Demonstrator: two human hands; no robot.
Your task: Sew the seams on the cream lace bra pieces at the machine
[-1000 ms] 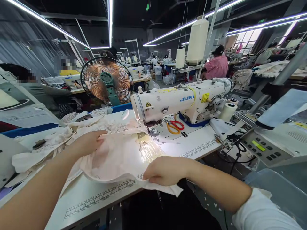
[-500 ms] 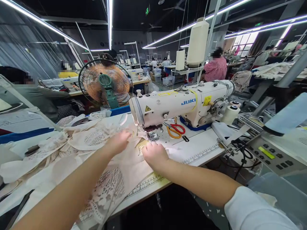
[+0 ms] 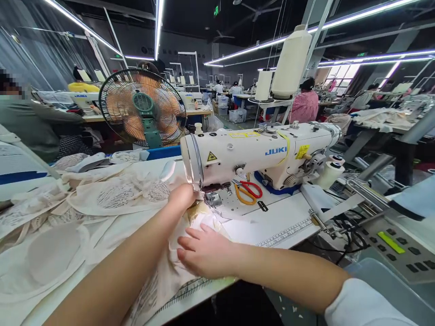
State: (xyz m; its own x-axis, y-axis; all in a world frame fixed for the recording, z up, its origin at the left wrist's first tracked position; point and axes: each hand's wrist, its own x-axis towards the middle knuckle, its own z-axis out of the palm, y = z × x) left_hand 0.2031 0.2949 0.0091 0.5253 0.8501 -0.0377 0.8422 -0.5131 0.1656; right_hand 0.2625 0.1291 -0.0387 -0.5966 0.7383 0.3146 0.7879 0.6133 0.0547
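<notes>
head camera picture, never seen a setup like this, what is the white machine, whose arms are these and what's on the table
The view comes from a camera on the worker's head, looking down at their own arms. The white machine is a sewing machine on a white table. The left hand presses cream fabric right beside the needle area; the right hand lies flat on the same fabric, nearer the table edge. More lace pieces lie to the left. Scissors with red and orange handles rest behind the needle. A fan stands beyond, and two thread cones above.

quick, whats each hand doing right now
Left hand: curled against the cream fabric beside the sewing machine needle; grip cannot be told.
Right hand: open, fingers spread flat on the fabric.
</notes>
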